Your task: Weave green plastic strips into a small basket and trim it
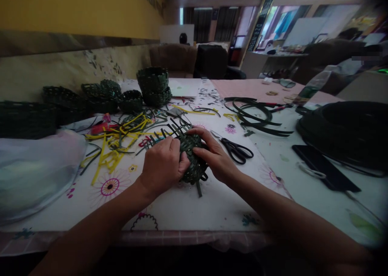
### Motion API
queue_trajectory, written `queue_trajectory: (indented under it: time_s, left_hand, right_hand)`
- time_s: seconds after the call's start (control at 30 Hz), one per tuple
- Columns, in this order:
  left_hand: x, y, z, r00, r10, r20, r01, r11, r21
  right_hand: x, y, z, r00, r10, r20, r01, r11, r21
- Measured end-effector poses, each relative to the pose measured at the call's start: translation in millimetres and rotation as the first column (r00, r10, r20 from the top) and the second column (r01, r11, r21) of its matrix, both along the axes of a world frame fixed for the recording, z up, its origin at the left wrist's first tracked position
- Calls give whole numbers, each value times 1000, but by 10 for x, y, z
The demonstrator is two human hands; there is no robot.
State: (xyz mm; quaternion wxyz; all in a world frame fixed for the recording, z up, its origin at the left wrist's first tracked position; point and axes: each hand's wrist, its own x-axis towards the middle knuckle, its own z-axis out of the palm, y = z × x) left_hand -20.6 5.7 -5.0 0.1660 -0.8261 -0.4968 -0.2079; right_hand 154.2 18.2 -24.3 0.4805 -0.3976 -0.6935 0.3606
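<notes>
Between my hands is a small dark green woven basket [195, 169], with loose strip ends sticking out at its far left side and one strip hanging towards me. My left hand [165, 163] is closed in a pinch at the basket's left side; a strip seems to be in the fingers, though the grip itself is partly hidden. My right hand [216, 152] curls round the basket's right side, fingers over its top and thumb near the middle. Black-handled scissors [238, 150] lie just right of my right hand.
Yellow and green strip scraps [121, 138] litter the table at left. Behind them stand several finished-looking green woven baskets [153, 86]. A filled plastic bag [36, 175] sits near left. Coiled green strips [257, 114], a black phone [325, 167], a large dark round object [345, 130] and a bottle [313, 84] are right.
</notes>
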Motion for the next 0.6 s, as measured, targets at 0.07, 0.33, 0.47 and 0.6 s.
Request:
queue_trajectory:
  time_s: [0.07,0.33,0.47,0.6]
  left_hand:
    - [-6,5,-3,1000,0,-6,0,1000,19]
    - [-181,98,-6,994,95,46,-94,995,-37]
    - [-273,162,-9,989,115,94,-108,992,-72]
    - [-275,167,10,989,117,94,-109,990,-86]
  right_hand:
    - [4,14,20,1000,2,5,-2,1000,-9]
    - [316,270,125,909,363,206,-358,932,-61]
    - [332,345,131,851,400,340,-424,906,-4]
    - [274,318,87,852,377,363,-418,908,37]
